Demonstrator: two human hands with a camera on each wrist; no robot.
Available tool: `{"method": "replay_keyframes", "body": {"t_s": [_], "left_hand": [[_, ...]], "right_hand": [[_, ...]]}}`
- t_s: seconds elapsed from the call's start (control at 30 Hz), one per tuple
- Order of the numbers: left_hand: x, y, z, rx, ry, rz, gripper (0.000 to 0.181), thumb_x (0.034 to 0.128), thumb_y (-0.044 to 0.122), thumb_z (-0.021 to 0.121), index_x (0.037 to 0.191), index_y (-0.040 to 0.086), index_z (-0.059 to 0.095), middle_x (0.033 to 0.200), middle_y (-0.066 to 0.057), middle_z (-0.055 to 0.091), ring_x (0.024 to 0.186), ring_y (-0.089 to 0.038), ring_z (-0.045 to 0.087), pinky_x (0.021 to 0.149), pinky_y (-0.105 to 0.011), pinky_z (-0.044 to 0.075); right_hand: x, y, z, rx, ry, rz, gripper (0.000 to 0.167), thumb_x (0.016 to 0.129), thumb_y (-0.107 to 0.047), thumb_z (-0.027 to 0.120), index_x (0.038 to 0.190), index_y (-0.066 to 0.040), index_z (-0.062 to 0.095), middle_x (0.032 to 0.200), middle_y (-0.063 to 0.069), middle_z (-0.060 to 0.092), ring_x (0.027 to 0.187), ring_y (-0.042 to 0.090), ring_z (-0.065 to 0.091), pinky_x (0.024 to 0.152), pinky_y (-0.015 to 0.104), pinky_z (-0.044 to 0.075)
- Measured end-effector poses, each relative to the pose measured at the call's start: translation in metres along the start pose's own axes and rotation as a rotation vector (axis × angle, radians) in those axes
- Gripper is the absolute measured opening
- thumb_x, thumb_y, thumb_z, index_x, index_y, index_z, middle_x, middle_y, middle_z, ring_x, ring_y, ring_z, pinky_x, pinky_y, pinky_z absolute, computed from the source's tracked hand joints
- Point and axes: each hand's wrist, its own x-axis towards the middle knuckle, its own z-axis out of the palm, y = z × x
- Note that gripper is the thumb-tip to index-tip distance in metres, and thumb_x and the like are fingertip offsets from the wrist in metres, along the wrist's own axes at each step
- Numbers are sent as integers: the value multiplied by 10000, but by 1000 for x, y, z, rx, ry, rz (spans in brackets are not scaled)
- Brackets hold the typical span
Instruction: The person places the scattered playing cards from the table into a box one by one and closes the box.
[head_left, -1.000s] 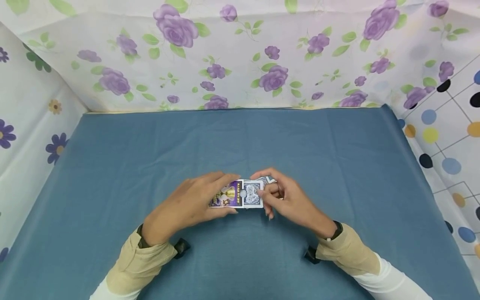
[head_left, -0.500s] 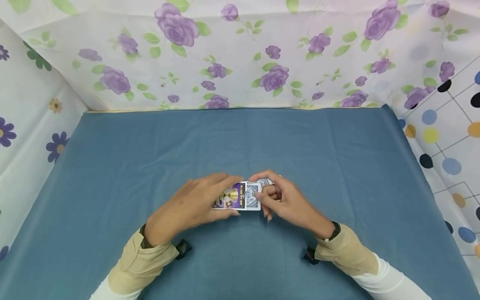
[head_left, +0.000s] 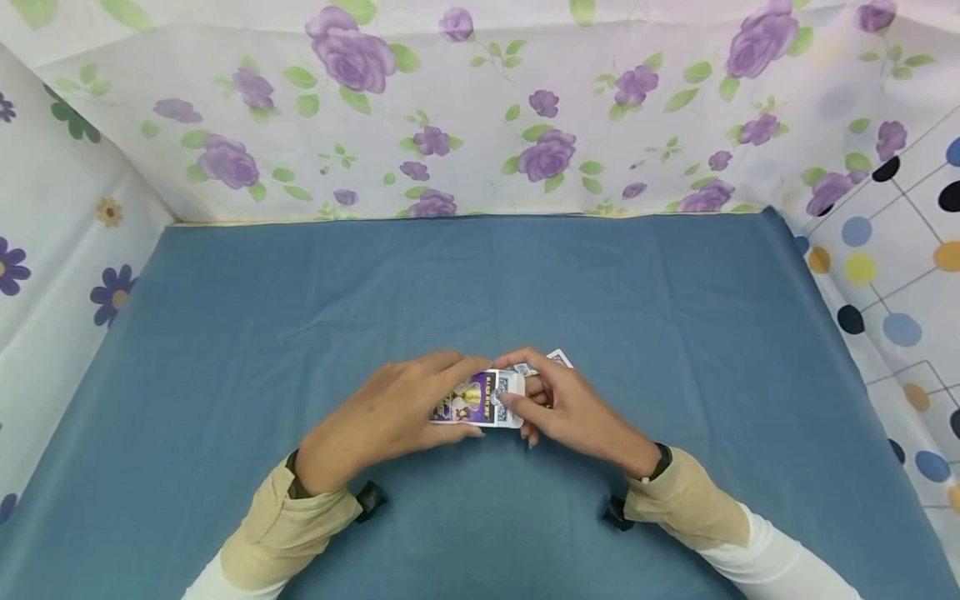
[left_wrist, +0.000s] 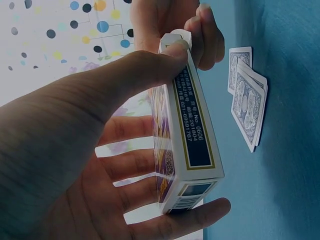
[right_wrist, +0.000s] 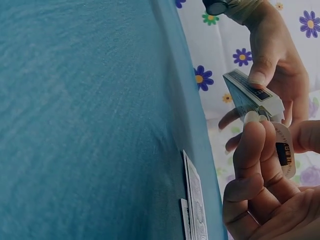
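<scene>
A purple and white playing card box [head_left: 468, 398] lies in my left hand [head_left: 390, 408], whose thumb and fingers grip its long sides. At the box's right end, blue-backed playing cards [head_left: 501, 392] show in the opening. My right hand [head_left: 566, 408] holds that end, with the thumb on the cards and flap and the other fingers curled behind. In the right wrist view, the box's flap [right_wrist: 285, 150] stands out beside my right fingers. Beneath, several loose playing cards [left_wrist: 247, 100] lie face down on the cloth, partly hidden by my right hand in the head view.
A blue cloth [head_left: 300, 292] covers the table. Behind it rises a white sheet with purple flowers [head_left: 547, 154]; a dotted sheet [head_left: 900, 333] hangs at the right and a flowered one [head_left: 75, 250] at the left.
The cards have slid leftward into the box as my right thumb moved toward it. Both hands have come slightly nearer, and more of the loose cards shows behind my right hand.
</scene>
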Motion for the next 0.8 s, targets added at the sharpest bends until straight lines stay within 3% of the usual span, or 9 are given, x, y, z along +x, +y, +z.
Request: {"method": "replay_keyframes", "body": {"t_s": [0.33,0.47,0.67,0.8], "left_hand": [[-1,0,2,-3,-6,-9,668,869,411,807,1431,158,550,1199,-23,646,919,-126,616,731,-347,532],[0,0,2,-18,-9,-14,665,871,403,807,1433,162,548,1208,-23,646,924,-124,618,737,-341,531],[-1,-5,-4,-1,23,-28,663,859,396,821,1416,147,560,1202,-45,661,890,-119,615,711,-315,519],[-3,-9,-9,22,41,-46,686,850,402,827,1420,132,558,1225,-84,663,911,-145,623,722,-336,522]], "right_hand": [[2,2,7,-55,24,58,378,1019,-257,637,1382,-218,537,618,71,589,524,227,615,517,394,543],[2,4,8,-55,32,42,377,1020,-252,635,1383,-210,540,630,66,608,522,224,606,495,399,535],[4,4,-8,13,34,-35,320,1061,-175,552,1376,-121,537,628,94,561,519,267,550,486,425,513],[8,6,-24,0,104,-14,300,1077,-189,517,1338,-47,560,623,113,539,513,280,519,484,419,496]]}}
